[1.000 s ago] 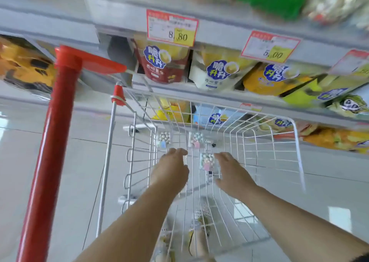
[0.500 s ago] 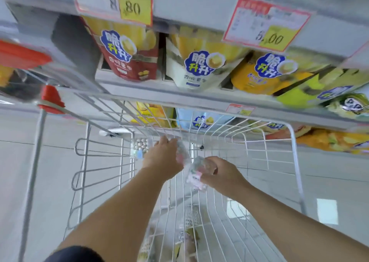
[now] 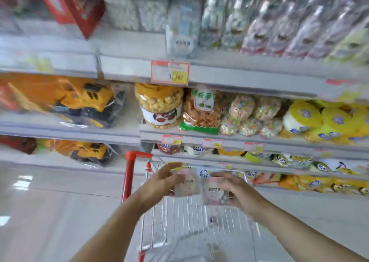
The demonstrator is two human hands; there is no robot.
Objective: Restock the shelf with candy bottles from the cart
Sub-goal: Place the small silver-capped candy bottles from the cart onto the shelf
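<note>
Each hand carries one small clear candy bottle above the wire cart (image 3: 179, 219), in front of the shelves. The left hand (image 3: 159, 183) has its grip closed round the left candy bottle (image 3: 186, 183), fingers curled over the top. The right hand (image 3: 239, 191) pinches the right candy bottle (image 3: 212, 191) from the side. The two bottles sit just beside each other, perhaps touching; motion blur hides the edge between them. A slip seems the likeliest trouble: both bottles look smooth and light and are held more by fingertips than by palm. A knock between them on the way up could twist one loose and drop it into the cart or onto the floor. The probable destination is the upper shelf (image 3: 129, 43), where a similar clear bottle (image 3: 180, 39) stands beside a bare stretch, though that is only a guess. Getting there means clearing the shelf lip with its price tag (image 3: 169, 72), and a bottle could catch on it. Setting down two at once could tip the standing bottle or nudge the leaning red box (image 3: 79, 6) to the left. With both grips full, neither hand can steady the cart, and a bump from the left forearm against the red handle (image 3: 129, 173) might roll it.
</note>
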